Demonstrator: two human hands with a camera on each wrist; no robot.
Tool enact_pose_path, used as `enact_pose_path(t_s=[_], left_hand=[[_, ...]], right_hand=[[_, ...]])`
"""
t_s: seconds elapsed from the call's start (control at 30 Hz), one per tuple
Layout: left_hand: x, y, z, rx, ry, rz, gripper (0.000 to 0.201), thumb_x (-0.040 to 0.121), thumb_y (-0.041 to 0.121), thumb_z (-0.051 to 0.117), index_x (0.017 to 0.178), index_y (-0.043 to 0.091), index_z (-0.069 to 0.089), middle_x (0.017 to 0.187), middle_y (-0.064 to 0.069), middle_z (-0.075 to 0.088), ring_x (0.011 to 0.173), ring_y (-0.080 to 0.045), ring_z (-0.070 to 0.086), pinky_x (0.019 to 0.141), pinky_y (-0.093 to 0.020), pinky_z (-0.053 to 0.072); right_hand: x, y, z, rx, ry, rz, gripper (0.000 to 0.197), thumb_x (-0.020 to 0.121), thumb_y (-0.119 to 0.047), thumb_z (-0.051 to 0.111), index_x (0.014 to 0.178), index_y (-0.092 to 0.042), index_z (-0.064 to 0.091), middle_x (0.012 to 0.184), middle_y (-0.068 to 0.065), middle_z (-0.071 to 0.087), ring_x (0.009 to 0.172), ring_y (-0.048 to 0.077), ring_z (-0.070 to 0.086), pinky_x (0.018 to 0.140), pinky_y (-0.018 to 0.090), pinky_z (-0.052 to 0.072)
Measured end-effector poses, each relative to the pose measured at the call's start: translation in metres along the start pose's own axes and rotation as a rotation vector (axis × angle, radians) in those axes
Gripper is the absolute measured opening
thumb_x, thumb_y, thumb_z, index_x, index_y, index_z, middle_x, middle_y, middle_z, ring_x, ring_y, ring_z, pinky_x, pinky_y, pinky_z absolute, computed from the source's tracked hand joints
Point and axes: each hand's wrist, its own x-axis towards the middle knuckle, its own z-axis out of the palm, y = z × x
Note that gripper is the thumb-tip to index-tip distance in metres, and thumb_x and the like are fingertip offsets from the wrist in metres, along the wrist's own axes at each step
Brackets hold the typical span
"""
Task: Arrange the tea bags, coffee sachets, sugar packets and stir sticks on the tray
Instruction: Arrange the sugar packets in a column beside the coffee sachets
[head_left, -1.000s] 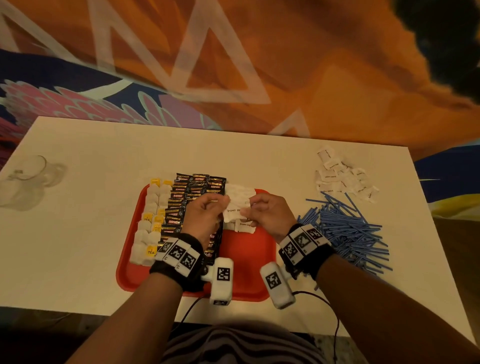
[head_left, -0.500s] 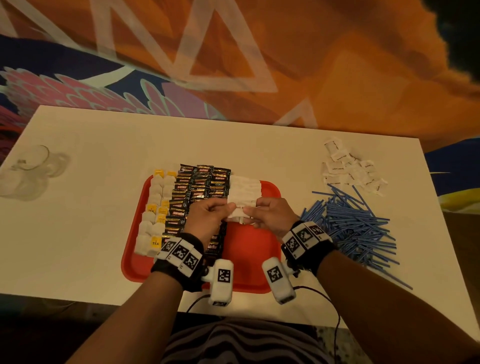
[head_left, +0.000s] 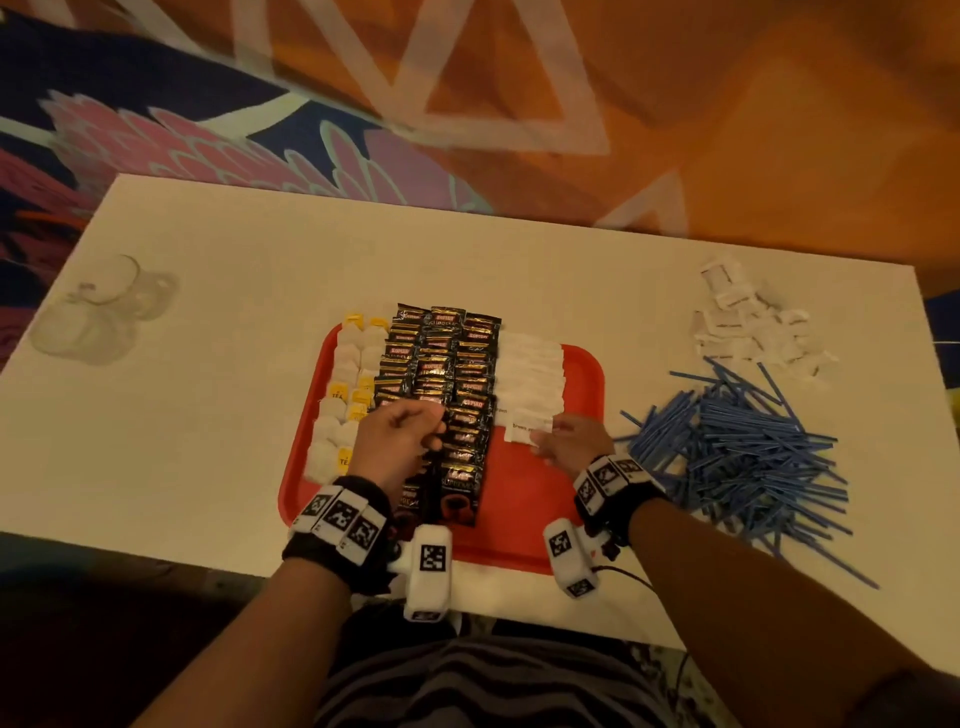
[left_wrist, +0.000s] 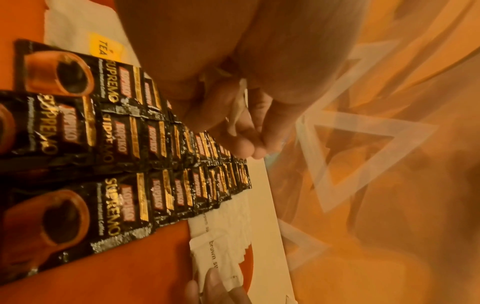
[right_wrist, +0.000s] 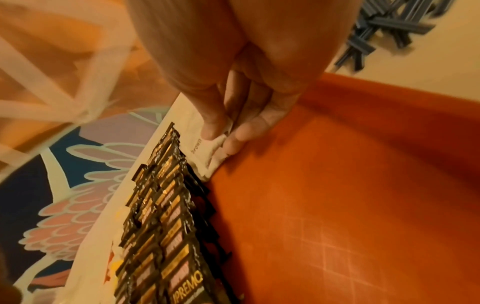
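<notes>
At frame centre, the right hand (head_left: 569, 446) pinched a light, limp brown sugar packet (head_left: 525, 433) by its edge while the left hand (head_left: 397, 439) curled round something white.

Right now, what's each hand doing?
Left hand: curled, pinching something thin and white; what it is cannot be told.
Right hand: pinching a brown sugar packet.
</notes>
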Motion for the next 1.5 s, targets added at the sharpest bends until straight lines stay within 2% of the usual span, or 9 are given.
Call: enact_pose_path(t_s=[0.07,0.17,0.33,0.5,0.83,0.97,1.2,1.33,1.5], left_hand=[[0.0,-0.003,-0.008,0.0,0.005,-0.002,0.008,0.095,0.016,0.065,0.097,0.01,0.07,0.081,-0.002,0.069,0.064,-0.011,0.058,0.045,-0.019,0.039],[0.0,-0.008,-0.019,-0.037,0.017,-0.024,0.007,0.095,0.013,0.065,0.096,0.01,0.071,0.077,-0.002,0.067,0.062,-0.011,0.058,0.047,-0.019,0.041],[0.003,-0.014,-0.033,-0.055,0.024,-0.048,0.007,0.093,0.015,0.066,0.093,0.012,0.072,0.076,-0.002,0.068,0.063,-0.012,0.059,0.055,-0.028,0.043],[0.005,-0.016,-0.035,-0.046,0.034,-0.044,0.005,0.093,0.016,0.067,0.092,0.014,0.071,0.077,-0.001,0.069,0.061,-0.01,0.059,0.047,-0.022,0.04],[0.004,-0.015,-0.028,-0.017,0.03,-0.054,0.007,0.094,0.016,0.065,0.097,0.012,0.07,0.081,-0.002,0.069,0.064,-0.011,0.058,0.049,-0.022,0.038],[0.002,-0.014,-0.025,-0.011,0.019,-0.054,0.007,0.094,0.015,0.065,0.098,0.012,0.07,0.082,-0.003,0.069,0.063,-0.01,0.058,0.043,-0.019,0.036],[0.001,-0.013,-0.023,-0.013,0.018,-0.063,0.01,0.094,0.014,0.064,0.101,0.009,0.069,0.079,-0.002,0.068,0.063,-0.011,0.058,0.039,-0.017,0.035],[0.002,-0.014,-0.02,-0.006,0.023,-0.07,0.007,0.094,0.014,0.065,0.098,0.011,0.07,0.076,0.001,0.068,0.062,-0.01,0.058,0.042,-0.019,0.036],[0.002,-0.016,-0.019,-0.005,0.005,-0.063,0.01,0.095,0.016,0.064,0.1,0.009,0.07,0.078,-0.001,0.068,0.062,-0.01,0.058,0.044,-0.019,0.037]], right_hand=[[0.003,-0.002,0.007,-0.06,0.006,-0.003,0.042,0.088,-0.018,0.071,0.126,-0.006,0.057,0.089,-0.001,0.069,0.072,0.009,0.067,0.058,0.017,0.052],[0.011,-0.004,0.019,-0.087,0.044,0.001,0.04,0.088,-0.018,0.072,0.124,-0.008,0.058,0.102,0.007,0.072,0.069,0.005,0.066,0.05,0.011,0.047],[0.025,-0.003,0.037,-0.141,0.095,0.004,0.034,0.086,-0.02,0.073,0.116,-0.01,0.061,0.099,0.007,0.072,0.076,0.012,0.07,0.077,0.03,0.059],[0.031,-0.001,0.041,-0.25,0.184,0.011,0.019,0.081,-0.027,0.077,0.084,-0.022,0.059,0.088,0.004,0.072,0.077,0.017,0.07,0.069,0.03,0.057],[0.029,0.003,0.037,-0.41,0.186,-0.062,0.027,0.08,-0.039,0.075,0.076,-0.025,0.052,0.09,0.0,0.064,0.084,0.017,0.06,0.058,0.024,0.038],[0.025,0.002,0.034,-0.445,0.179,-0.097,0.024,0.085,-0.039,0.071,0.087,-0.02,0.058,0.09,-0.003,0.058,0.087,0.015,0.052,0.073,0.025,0.041],[0.014,0.001,0.023,-0.389,0.296,-0.202,0.016,0.088,-0.033,0.066,0.083,-0.02,0.058,0.069,-0.012,0.057,0.063,0.002,0.051,0.05,0.017,0.031],[0.015,0.007,0.032,-0.419,0.13,-0.367,0.007,0.085,-0.015,0.067,0.083,-0.021,0.063,0.077,-0.004,0.064,0.072,0.01,0.058,0.065,0.022,0.044],[0.018,0.014,0.031,-0.462,0.045,-0.405,0.031,0.086,0.001,0.055,0.106,-0.019,0.068,0.09,-0.007,0.061,0.08,0.008,0.056,0.077,0.018,0.048]])
